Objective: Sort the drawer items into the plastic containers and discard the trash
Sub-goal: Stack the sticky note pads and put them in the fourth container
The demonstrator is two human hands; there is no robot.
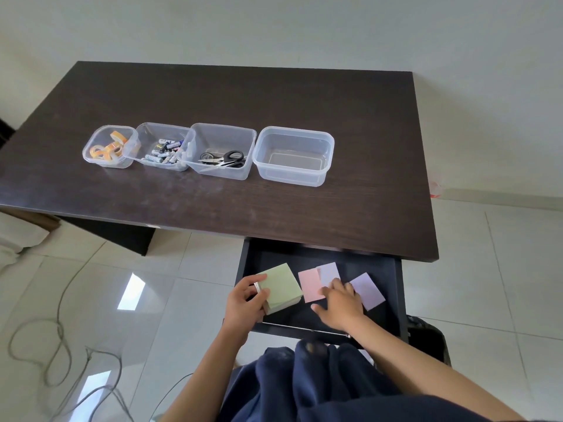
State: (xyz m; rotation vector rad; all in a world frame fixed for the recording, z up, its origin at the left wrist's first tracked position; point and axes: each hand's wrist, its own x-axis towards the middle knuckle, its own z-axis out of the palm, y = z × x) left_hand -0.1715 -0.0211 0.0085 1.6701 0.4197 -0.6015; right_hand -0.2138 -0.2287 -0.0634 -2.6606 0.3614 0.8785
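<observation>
The open dark drawer (pixel 387 287) under the desk holds sticky-note pads. My left hand (pixel 245 303) grips a thick green pad (pixel 281 286) at the drawer's left side. My right hand (pixel 338 303) rests with its fingers on a pink pad (pixel 309 283) and a lilac pad (pixel 329 271). Another lilac pad (pixel 367 290) lies just right of that hand. On the desk stand four clear plastic containers in a row: one with tape rolls (pixel 109 146), one with batteries (pixel 163 150), one with scissors (pixel 221 150), and an empty one (pixel 292 155).
The dark wooden desk (pixel 243 95) stands against a white wall. Grey cables (pixel 61 345) lie on the tiled floor at left. A dark bin or bag (pixel 426 333) sits right of the drawer. My dark blue clothing (pixel 320 385) fills the bottom centre.
</observation>
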